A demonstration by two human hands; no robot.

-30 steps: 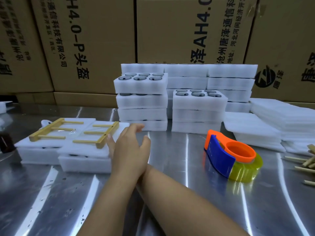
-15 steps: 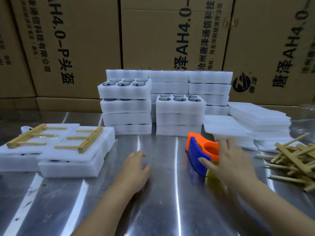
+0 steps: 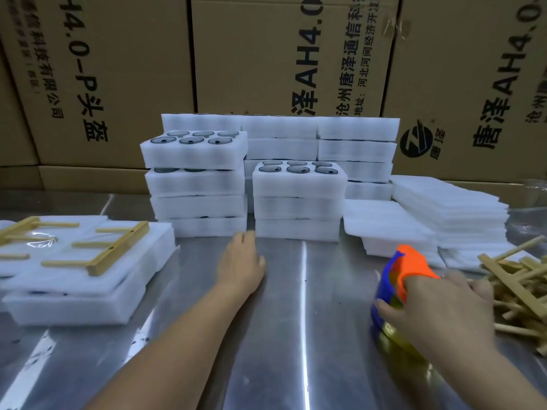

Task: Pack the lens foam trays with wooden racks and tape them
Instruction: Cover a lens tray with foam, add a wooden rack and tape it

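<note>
Stacks of white lens foam trays (image 3: 299, 199) with dark round lenses on top stand mid-table. At the left lie two packed foam bundles (image 3: 88, 279), each topped with a wooden rack (image 3: 115, 250). My left hand (image 3: 239, 264) rests open and flat on the steel table just in front of the tray stacks, holding nothing. My right hand (image 3: 438, 312) grips the orange and blue tape dispenser (image 3: 396, 276) with its yellowish tape roll at the right. A heap of loose wooden racks (image 3: 521, 285) lies beside that hand.
Piles of flat white foam sheets (image 3: 444, 214) sit at the back right. Large printed cardboard boxes (image 3: 266, 54) wall off the far edge. The steel table (image 3: 296, 335) shows bare metal between my arms.
My right hand has closed on the tape dispenser and drawn it toward the right and nearer me. My left hand has slid forward toward the tray stacks.
</note>
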